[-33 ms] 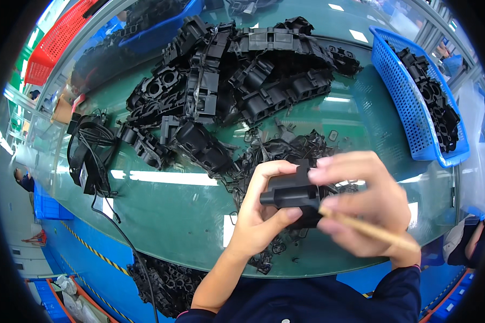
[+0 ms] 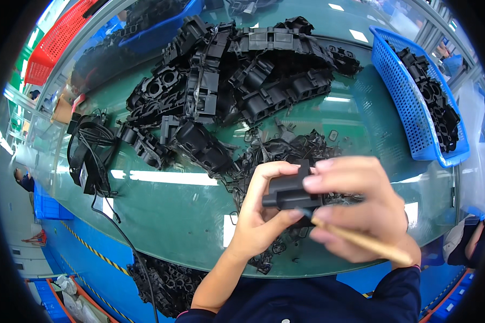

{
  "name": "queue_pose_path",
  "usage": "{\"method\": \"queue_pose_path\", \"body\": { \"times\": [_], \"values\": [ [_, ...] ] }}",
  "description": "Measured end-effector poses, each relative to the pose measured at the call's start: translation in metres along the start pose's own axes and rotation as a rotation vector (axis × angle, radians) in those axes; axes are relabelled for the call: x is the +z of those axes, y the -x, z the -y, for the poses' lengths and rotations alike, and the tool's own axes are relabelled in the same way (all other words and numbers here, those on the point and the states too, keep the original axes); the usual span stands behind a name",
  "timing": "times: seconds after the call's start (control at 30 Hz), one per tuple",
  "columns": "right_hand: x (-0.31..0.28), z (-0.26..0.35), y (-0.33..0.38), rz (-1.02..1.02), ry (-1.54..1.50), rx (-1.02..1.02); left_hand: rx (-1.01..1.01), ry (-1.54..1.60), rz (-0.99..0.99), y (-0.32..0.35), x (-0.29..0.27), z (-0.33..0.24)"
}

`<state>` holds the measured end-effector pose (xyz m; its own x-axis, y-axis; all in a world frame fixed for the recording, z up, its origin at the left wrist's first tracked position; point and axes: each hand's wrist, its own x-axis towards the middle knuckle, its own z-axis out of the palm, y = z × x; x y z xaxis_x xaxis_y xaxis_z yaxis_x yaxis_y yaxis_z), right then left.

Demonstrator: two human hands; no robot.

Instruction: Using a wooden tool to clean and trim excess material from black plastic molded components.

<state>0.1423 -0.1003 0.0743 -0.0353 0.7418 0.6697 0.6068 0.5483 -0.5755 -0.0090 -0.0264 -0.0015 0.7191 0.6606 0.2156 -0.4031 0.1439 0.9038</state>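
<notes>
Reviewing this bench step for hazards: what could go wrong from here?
1. The right hand works a wooden-handled tool against the black plastic part right beside the left hand fingers; a slip might nick them.
2. The part is held in the air above loose black scraps; if dropped, it could get lost among them.

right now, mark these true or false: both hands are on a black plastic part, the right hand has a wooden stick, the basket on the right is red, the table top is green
1. Both hands hold the black plastic part: true, left hand and right hand grip it.
2. The right hand holds a wooden stick: true.
3. The basket on the right is red: false, that basket is blue.
4. The table top is green: true.
5. The basket is empty: false, it holds black parts.
</notes>
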Motion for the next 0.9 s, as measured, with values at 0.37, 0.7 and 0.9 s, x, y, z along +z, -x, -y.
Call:
{"method": "queue_pose_path", "body": {
  "times": [0.37, 0.7, 0.9],
  "values": [
    [0.009, -0.002, 0.007, 0.041, 0.095, -0.079, 0.116, -0.081, 0.084, 0.000, 0.000, 0.002],
    [0.011, -0.002, 0.009, 0.012, 0.012, -0.009, 0.142, -0.153, 0.072, 0.001, 0.003, 0.004],
    [0.015, -0.002, 0.012, 0.039, 0.378, -0.254, 0.206, -0.304, 0.016, 0.001, 0.007, 0.008]
  ]
}}
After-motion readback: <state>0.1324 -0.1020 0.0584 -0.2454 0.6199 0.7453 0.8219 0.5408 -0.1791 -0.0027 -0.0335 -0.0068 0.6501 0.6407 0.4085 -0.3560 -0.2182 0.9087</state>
